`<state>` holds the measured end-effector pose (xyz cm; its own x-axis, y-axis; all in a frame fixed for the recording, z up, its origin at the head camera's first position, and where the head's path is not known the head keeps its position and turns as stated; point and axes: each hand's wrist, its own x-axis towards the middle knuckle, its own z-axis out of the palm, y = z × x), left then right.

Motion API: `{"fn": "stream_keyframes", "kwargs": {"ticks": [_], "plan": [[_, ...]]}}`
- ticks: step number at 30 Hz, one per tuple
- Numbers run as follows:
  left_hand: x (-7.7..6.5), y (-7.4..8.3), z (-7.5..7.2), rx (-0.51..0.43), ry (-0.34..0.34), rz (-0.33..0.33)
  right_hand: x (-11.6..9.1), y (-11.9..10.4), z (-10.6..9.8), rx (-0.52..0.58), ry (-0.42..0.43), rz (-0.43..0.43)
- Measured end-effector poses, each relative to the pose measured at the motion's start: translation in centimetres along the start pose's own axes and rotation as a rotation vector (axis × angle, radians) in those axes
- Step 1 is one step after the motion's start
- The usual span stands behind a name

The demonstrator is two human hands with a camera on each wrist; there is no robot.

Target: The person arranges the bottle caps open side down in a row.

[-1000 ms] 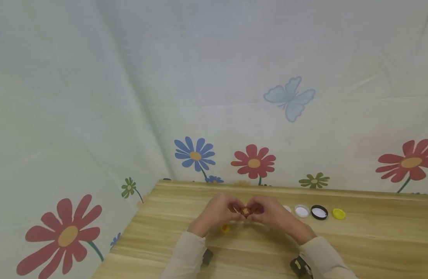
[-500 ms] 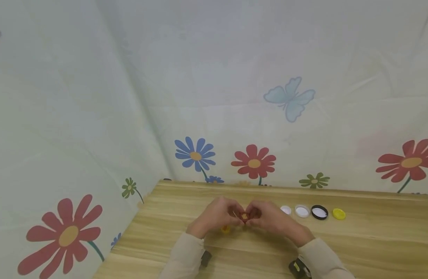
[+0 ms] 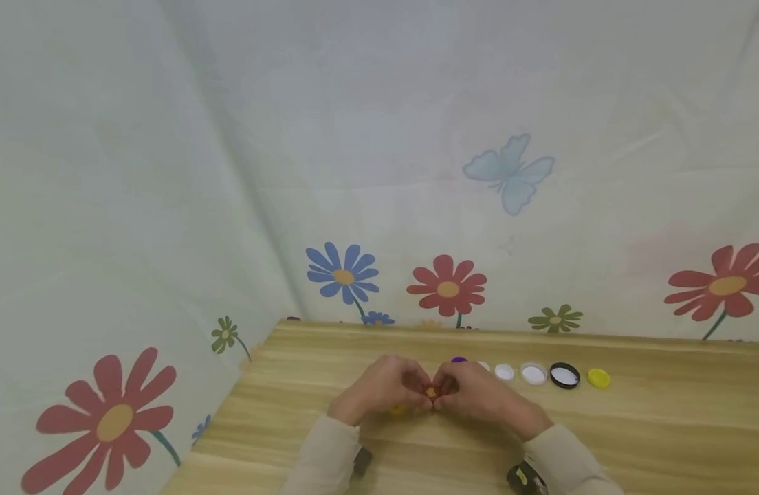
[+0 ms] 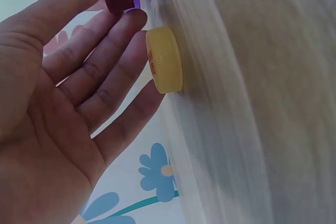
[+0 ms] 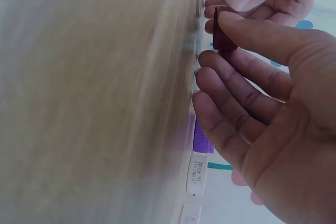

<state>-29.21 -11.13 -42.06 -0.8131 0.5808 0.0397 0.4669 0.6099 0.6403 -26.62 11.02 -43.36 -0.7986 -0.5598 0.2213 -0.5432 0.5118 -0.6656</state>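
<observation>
Between my two hands is a small dark red bottle cap [image 3: 432, 392] with a yellowish mark on its face. My left hand [image 3: 382, 390] pinches it from one side with thumb and fingertips. From the other side my right hand [image 3: 481, 397] pinches it too, thumb on top in the right wrist view, where the red cap [image 5: 226, 38] stands just off the table. In the left wrist view a yellow bottle cap [image 4: 168, 61] with red print sits on the table by the left fingertips. A purple ridged cap [image 5: 202, 137] lies beyond the right fingers.
To the right of the hands runs a row of lids: a white one [image 3: 504, 372], a clear-rimmed one [image 3: 533, 374], a black-rimmed one [image 3: 555, 383] and a yellow one [image 3: 599, 377]. A flowered curtain [image 3: 379, 172] hangs behind the wooden table [image 3: 676, 405].
Both hands have moved slightly toward me with the red bottle cap between them. The purple cap and more white lids now show behind the right hand.
</observation>
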Motion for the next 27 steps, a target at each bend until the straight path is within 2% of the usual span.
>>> {"fn": "stream_keyframes", "kwargs": {"ticks": [6,13,27], "plan": [[-0.06,0.19,0.16,-0.013,-0.011,-0.021,0.0,0.23,-0.04,0.002,-0.013,-0.027],[-0.4,0.1,0.44,-0.005,-0.022,-0.036,-0.03,0.33,0.39,0.001,-0.015,-0.02],[-0.1,0.15,0.37,0.002,-0.041,-0.009,-0.11,0.24,0.15,0.021,-0.034,-0.018]]}}
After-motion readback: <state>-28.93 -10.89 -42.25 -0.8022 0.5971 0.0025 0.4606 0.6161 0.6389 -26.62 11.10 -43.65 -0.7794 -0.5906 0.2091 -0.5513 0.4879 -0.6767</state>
